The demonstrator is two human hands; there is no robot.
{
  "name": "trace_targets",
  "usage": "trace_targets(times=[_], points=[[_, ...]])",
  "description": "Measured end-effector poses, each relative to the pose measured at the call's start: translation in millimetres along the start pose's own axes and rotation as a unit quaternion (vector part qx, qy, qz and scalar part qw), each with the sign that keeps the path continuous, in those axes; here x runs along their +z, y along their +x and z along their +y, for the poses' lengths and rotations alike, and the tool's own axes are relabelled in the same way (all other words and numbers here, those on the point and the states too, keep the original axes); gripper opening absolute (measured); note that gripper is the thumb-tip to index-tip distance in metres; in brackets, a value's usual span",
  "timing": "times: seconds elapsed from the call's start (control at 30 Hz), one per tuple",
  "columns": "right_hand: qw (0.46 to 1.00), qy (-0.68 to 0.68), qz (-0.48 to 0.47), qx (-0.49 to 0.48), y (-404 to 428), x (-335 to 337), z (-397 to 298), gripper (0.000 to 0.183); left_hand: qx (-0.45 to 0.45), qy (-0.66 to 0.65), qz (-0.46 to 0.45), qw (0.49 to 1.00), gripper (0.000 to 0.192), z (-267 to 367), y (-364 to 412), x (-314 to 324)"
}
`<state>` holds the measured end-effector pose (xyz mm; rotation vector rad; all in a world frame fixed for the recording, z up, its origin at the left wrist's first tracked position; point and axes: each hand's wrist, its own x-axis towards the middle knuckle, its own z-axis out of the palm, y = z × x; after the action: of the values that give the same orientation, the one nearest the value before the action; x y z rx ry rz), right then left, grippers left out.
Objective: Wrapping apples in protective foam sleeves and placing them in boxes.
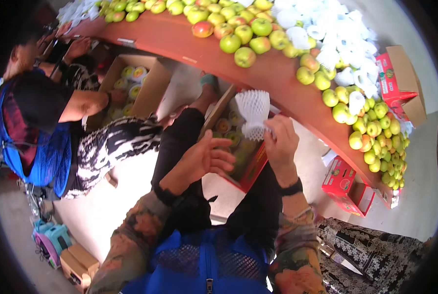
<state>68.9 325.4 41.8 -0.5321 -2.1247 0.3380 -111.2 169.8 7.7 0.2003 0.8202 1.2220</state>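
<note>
A white foam net sleeve (253,114) is pinched at its lower right edge by the fingers of my right hand (282,141); its upper end flares. My left hand (212,158) is just left of it, fingers spread, with nothing in it. Below both hands stands a red cardboard box (254,171) holding apples in foam nets (233,137), some hidden by my hands. Beyond my hands, many green and reddish apples (244,57) lie loose on a red-brown table (219,62), beside a heap of white foam nets (336,29).
At the left, a co-worker's arm (90,104) reaches into an open cardboard box (149,82) of netted apples. Red cartons (342,187) stand under and beyond the table's right side. Another person's patterned trousers (370,246) show at lower right. A wooden stool (79,264) is at lower left.
</note>
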Motion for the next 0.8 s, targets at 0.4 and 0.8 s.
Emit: trace_targets(times=[0.4,0.8], points=[[0.983,0.009,-0.168,-0.069,-93,-9,-91,0.021,0.024,-0.083,0.005,0.996,0.050,-49,-18,7],[0.945,0.063,-0.316,-0.052,-131,-1,-116,0.013,0.027,0.190,-0.062,0.979,0.063,-69,-69,-8]])
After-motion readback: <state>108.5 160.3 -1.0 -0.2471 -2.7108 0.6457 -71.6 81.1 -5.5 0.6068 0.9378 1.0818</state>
